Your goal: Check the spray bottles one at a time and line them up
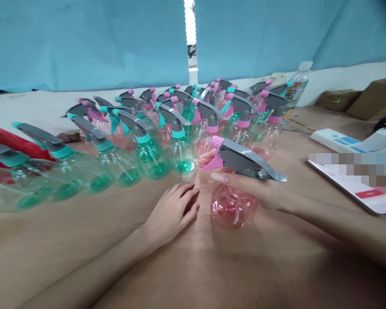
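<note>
My right hand [244,185] is wrapped round the neck of a pink spray bottle [233,210], just below its grey and pink trigger head. The bottle stands upright, or nearly so; whether its base touches the table I cannot tell. Palm down on the tabletop [186,266], my left hand [175,208] lies with its fingers stretched out and nothing in them. Beyond it are a green spray bottle [182,154] with a turquoise collar and another green spray bottle [151,159].
Several more green and pink spray bottles crowd the back and left, including a green one [119,165]. On the right are a tablet-like screen [350,182], a white device [337,140] and cardboard boxes [373,98]. A clear drink bottle [299,86] stands behind; red plastic [22,148] lies left.
</note>
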Tool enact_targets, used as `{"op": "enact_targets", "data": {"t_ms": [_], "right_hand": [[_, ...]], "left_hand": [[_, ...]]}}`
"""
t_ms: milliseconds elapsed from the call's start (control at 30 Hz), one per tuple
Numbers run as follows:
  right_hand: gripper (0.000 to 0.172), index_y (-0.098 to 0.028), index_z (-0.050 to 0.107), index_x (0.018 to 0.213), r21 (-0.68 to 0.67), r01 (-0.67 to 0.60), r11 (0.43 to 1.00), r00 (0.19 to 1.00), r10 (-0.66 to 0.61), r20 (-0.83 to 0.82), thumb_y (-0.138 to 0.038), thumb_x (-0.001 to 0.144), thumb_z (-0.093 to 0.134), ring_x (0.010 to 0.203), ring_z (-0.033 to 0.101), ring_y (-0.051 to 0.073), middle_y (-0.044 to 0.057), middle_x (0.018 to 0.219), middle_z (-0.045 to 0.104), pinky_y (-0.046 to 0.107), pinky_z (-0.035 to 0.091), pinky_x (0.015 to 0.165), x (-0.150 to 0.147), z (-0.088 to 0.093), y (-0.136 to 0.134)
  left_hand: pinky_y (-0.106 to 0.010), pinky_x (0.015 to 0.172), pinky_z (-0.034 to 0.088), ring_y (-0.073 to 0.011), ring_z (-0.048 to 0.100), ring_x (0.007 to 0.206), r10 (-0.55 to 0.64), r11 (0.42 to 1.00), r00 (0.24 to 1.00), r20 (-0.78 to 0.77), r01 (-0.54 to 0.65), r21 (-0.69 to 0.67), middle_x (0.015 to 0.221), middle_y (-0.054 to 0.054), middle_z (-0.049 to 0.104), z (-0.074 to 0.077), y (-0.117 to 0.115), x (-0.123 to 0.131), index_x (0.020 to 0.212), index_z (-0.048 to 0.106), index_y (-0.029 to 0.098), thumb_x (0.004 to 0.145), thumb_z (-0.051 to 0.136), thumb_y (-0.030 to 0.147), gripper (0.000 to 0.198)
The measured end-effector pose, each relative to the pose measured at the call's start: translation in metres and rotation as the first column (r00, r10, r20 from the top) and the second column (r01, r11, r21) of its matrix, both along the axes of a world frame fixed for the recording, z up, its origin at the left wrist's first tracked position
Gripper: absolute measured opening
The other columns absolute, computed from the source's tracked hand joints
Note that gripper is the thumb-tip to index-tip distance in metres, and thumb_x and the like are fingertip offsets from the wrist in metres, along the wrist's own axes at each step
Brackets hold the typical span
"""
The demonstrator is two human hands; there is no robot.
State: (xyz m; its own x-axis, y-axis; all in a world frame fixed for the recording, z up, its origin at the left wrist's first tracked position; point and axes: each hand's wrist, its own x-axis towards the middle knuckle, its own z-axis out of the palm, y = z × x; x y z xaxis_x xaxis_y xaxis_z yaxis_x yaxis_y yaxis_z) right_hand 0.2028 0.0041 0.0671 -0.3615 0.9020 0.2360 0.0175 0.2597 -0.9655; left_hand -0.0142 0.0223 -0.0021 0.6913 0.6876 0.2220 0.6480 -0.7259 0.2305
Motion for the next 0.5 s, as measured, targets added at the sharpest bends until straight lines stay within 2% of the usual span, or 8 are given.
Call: {"op": "enact_targets", "data": {"t_ms": [233, 367, 500], "right_hand": [[0.014, -0.022, 0.059, 0.076, 0.045, 0.087, 0.995, 0.995, -0.089, 0.047, -0.033, 0.080, 0.066, 0.066, 0.060, 0.014, -0.002, 0.068, 0.060, 0.029, 0.048, 0.063, 0.0002, 0.0016, -0.0003], [0.015, -0.022, 0.061, 0.080, 0.022, 0.027, 0.999, 0.999, -0.028, 0.028, -0.037, 0.082, 0.065, 0.073, 0.063, 0.017, -0.001, 0.069, 0.063, 0.032, 0.051, 0.070, 0.0003, 0.0009, -0.0001], [0.017, -0.022, 0.061, 0.084, -0.045, -0.001, 0.999, 1.000, 0.002, 0.019, -0.039, 0.083, 0.064, 0.076, 0.064, 0.018, -0.001, 0.069, 0.063, 0.033, 0.052, 0.071, 0.0011, -0.0011, -0.0005]], "left_hand": [[-0.045, 0.098, 0.043, -0.0272, 0.052, 0.115, -0.001, 1.000, 1.000, -0.002, 0.001, 0.000, 0.128, -0.011, 0.058, -0.0001, -0.0003, -0.0003, 0.126, 0.054, 0.017, 0.097, 0.045, 0.030, 0.033], [-0.045, 0.098, 0.043, -0.0277, 0.052, 0.115, -0.001, 1.000, 1.000, -0.005, 0.001, 0.000, 0.127, -0.012, 0.058, -0.0001, -0.0002, -0.0001, 0.126, 0.055, 0.015, 0.096, 0.046, 0.030, 0.034], [-0.045, 0.097, 0.043, -0.0279, 0.053, 0.115, -0.007, 1.000, 1.000, 0.004, 0.007, 0.011, 0.127, -0.012, 0.058, -0.0009, 0.0003, -0.0004, 0.125, 0.055, 0.015, 0.096, 0.046, 0.030, 0.034]]}}
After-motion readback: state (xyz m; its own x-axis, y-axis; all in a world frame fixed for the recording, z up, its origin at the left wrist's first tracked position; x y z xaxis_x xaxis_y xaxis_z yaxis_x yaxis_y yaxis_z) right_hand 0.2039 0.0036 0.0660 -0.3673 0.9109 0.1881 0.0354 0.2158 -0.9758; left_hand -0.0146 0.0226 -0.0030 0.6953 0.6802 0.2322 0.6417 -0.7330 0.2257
